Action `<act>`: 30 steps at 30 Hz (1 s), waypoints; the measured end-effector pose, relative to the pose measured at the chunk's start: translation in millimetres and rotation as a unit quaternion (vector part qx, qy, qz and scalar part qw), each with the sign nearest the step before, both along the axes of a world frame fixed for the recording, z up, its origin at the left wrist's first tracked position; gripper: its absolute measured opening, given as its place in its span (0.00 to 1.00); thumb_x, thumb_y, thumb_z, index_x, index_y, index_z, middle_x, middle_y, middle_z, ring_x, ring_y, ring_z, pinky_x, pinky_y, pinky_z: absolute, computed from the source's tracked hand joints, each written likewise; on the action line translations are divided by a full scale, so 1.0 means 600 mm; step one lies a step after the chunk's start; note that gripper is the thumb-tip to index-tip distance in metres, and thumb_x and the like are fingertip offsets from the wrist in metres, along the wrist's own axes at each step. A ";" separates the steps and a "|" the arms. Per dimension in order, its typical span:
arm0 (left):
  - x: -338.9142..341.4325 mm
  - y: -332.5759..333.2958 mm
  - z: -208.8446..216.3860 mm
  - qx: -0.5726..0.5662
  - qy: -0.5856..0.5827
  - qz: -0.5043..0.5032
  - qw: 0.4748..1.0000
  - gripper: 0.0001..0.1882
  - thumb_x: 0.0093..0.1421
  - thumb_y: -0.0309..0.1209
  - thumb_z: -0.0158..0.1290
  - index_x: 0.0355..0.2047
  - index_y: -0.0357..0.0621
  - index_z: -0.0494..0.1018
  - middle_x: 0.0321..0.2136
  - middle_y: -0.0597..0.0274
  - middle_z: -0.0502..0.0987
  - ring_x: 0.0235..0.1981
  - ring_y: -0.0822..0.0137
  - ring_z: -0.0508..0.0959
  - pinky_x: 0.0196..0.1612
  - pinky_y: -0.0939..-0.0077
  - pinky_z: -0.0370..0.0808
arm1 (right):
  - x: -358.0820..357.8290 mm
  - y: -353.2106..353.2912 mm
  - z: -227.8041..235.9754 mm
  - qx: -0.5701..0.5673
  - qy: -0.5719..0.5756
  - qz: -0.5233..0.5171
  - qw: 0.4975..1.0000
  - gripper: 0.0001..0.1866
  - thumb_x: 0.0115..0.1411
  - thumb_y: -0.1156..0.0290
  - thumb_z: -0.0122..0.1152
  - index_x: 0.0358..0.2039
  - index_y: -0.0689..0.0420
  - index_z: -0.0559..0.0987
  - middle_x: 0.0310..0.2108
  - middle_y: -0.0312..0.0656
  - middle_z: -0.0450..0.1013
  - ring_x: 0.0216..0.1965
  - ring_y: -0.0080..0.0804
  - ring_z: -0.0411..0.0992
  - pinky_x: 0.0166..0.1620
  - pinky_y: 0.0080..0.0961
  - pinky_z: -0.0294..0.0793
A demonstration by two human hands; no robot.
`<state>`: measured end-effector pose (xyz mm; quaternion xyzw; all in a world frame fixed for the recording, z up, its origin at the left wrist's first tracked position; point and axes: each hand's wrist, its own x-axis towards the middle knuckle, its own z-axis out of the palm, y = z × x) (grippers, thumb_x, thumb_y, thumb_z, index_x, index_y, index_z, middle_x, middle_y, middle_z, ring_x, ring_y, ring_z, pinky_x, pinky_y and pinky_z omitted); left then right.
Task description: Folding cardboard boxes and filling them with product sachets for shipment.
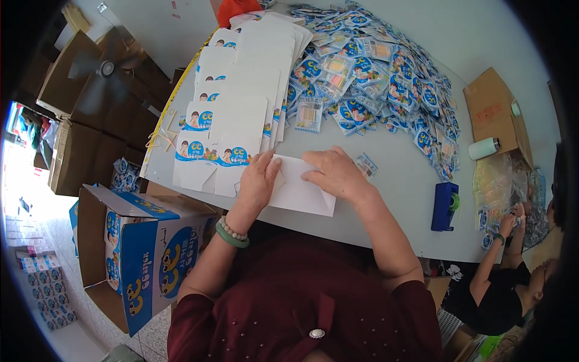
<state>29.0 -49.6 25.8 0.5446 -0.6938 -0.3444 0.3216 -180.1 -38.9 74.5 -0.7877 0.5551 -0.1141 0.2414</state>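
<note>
Between my hands, at the near edge of the table, is a white folding carton (301, 202), its plain white face toward me. My left hand (260, 178), below a green bangle and a beaded bracelet, grips the carton's left side. My right hand (339, 172) is closed over its upper right part, fingers bent and thumb against the card. Just left of my left hand lie flat carton blanks (241, 78), overlapping in rows, white with blue printed panels. A small clear and blue packet (367, 164) rests beside my right hand.
A large heap of blue sachets (374, 72) covers the far right of the table (398, 205). A blue tape dispenser (445, 207) stands at right, near a white bottle (484, 148) and another person (500, 283). An open printed box (145, 253) stands at lower left; a fan (106, 68) is beyond.
</note>
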 end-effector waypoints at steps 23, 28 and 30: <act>0.049 0.154 0.057 0.014 0.352 0.174 0.920 0.10 0.57 0.25 0.49 0.40 0.36 0.67 0.45 0.54 0.70 0.48 0.67 0.70 0.53 0.70 0.68 | 0.010 0.109 -0.067 -0.046 -0.370 -0.129 0.919 0.20 0.53 0.82 0.52 0.48 0.58 0.69 0.57 0.47 0.65 0.57 0.43 0.65 0.56 0.31 0.66; 0.039 0.116 0.019 0.036 0.244 0.179 0.952 0.16 0.61 0.35 0.54 0.45 0.41 0.66 0.36 0.62 0.72 0.32 0.75 0.73 0.27 0.81 0.73 | 0.039 0.087 -0.107 -0.027 -0.293 -0.112 0.949 0.25 0.53 0.80 0.49 0.54 0.54 0.69 0.54 0.45 0.68 0.57 0.39 0.66 0.57 0.30 0.65; 0.056 0.099 0.014 0.069 0.157 0.185 0.968 0.16 0.61 0.36 0.54 0.44 0.41 0.66 0.33 0.63 0.73 0.29 0.75 0.72 0.25 0.80 0.72 | 0.045 0.086 -0.116 -0.039 -0.308 -0.102 0.945 0.24 0.53 0.78 0.50 0.53 0.54 0.70 0.53 0.46 0.69 0.55 0.41 0.67 0.56 0.31 0.66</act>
